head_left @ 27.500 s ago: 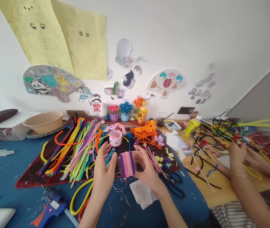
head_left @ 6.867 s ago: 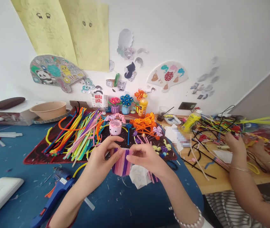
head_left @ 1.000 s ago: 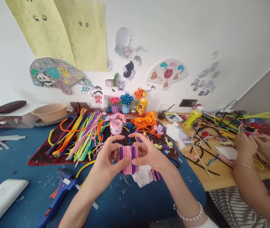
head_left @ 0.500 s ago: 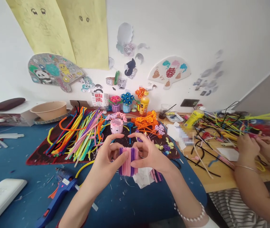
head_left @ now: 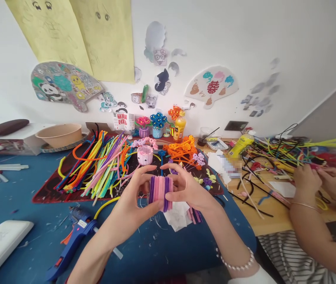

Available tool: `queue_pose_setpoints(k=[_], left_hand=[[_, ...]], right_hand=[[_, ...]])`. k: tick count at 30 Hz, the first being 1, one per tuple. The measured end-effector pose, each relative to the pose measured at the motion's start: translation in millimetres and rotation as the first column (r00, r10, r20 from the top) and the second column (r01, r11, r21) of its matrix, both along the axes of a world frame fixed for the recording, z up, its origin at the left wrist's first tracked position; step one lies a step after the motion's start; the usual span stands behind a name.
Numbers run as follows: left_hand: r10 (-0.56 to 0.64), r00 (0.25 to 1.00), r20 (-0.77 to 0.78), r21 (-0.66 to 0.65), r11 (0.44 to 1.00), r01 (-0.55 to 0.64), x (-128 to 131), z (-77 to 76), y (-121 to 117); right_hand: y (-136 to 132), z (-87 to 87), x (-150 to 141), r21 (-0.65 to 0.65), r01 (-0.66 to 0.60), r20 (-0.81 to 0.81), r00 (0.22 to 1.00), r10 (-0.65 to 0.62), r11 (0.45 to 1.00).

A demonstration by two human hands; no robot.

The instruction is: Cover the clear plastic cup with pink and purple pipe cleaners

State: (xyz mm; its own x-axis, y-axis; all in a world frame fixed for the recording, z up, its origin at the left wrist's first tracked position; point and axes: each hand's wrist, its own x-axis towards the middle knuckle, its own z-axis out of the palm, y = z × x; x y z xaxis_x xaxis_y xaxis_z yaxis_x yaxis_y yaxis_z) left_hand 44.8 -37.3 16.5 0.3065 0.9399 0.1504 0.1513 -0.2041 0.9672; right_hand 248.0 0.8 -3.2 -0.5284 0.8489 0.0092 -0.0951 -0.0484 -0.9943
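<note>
Between my two hands is a small pink-and-purple striped pot (head_left: 159, 190) made of pipe cleaners, held up over the desk. My left hand (head_left: 135, 197) wraps its left side, the thumb along the lower front edge. From the right, my right hand (head_left: 185, 188) grips it, thumb on the front purple stripes. The fingertips behind it are partly hidden. Below it lie a crumpled white tissue (head_left: 176, 217) and some pink and purple pipe cleaner pieces (head_left: 195, 216). Just beyond stands a pale pink pot (head_left: 144, 156) with small eyes.
A blue glue gun (head_left: 77, 236) lies at the left front near a white case (head_left: 4, 246). Bundled pipe cleaners (head_left: 105, 165) and orange ones (head_left: 182, 152) cover the dark mat. A juice bottle (head_left: 179, 128) stands behind. At the right, a co-worker's hands (head_left: 310, 183) work over a cluttered wooden table.
The striped pot has been turned a little and raised slightly in my hands. My left thumb has slid from its upper front to the lower edge.
</note>
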Motion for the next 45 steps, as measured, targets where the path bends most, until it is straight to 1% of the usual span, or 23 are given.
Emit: queue_pose_setpoints(k=[4, 8, 12, 15, 19, 24, 29, 32, 35, 37, 41, 45], left_hand=[[-0.021, 1.0, -0.016, -0.018, 1.0, 0.021, -1.3, -1.4, -0.3], [-0.036, 0.999, 0.04, -0.052, 0.998, 0.038, 0.4, 0.1, -1.3], [-0.007, 0.999, 0.044, -0.022, 1.0, 0.008, 3.9, 0.4, -4.6], [-0.017, 0.999, 0.036, 0.009, 1.0, 0.017, 5.1, -0.7, -8.1], [0.011, 1.0, 0.019, 0.03, 0.999, -0.011, 5.4, -0.7, -13.5], [0.039, 0.999, 0.021, 0.047, 0.998, -0.04, 8.3, 2.7, -18.6], [0.045, 0.998, 0.039, 0.029, 0.999, -0.046, 9.2, 4.1, -20.5], [0.055, 0.996, 0.07, 0.01, 0.998, -0.056, 8.8, 5.2, -20.3], [0.072, 0.992, 0.105, -0.014, 0.997, -0.071, 8.7, 6.7, -18.9], [0.084, 0.99, 0.11, -0.022, 0.996, -0.082, 8.9, 7.4, -17.6], [0.075, 0.99, 0.118, -0.036, 0.997, -0.071, 8.5, 6.4, -15.9], [0.092, 0.988, 0.124, -0.042, 0.995, -0.088, 7.5, 2.8, -14.7]], right_hand=[[-0.6, -1.0, -0.1, -0.084, -0.011, -0.089, 0.996, 0.004, 0.996], [-3.8, -1.7, -0.4, -0.094, -0.033, -0.109, 0.994, 0.023, 0.995], [-9.9, -0.1, -3.2, -0.035, 0.012, -0.033, 0.999, -0.013, 0.999], [-14.4, 2.5, -5.0, 0.013, 0.037, 0.025, 0.999, -0.038, 0.999], [-18.5, 6.3, -5.9, 0.034, 0.031, 0.026, 0.999, -0.032, 0.999], [-20.9, 9.1, -7.3, 0.057, 0.032, 0.038, 0.999, -0.034, 0.998], [-23.0, 11.2, -7.2, 0.07, 0.023, 0.053, 0.998, -0.027, 0.997], [-23.5, 14.0, -5.8, 0.086, 0.028, 0.089, 0.995, -0.036, 0.996], [-23.4, 15.4, -4.8, 0.081, -0.015, 0.118, 0.993, 0.006, 0.997], [-23.1, 14.8, -4.8, 0.094, -0.037, 0.135, 0.991, 0.024, 0.995], [-21.3, 11.7, -5.6, 0.139, -0.033, 0.173, 0.985, 0.009, 0.99], [-19.3, 10.4, -6.3, 0.124, -0.048, 0.198, 0.98, 0.023, 0.991]])
